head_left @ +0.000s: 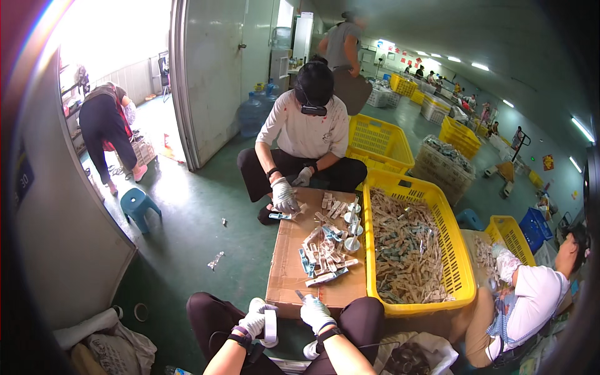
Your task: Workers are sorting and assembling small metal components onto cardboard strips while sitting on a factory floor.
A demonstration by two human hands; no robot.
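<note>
Head view: knit-gloved right fingers (310, 304) near slender plastic clips (326, 251)

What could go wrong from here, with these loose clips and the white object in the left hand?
The loose clips on the cardboard might get knocked over its edge; a few small bits already lie on the floor. The white object in the left hand is beyond the cardboard, so a loosened grip could drop it.
</note>
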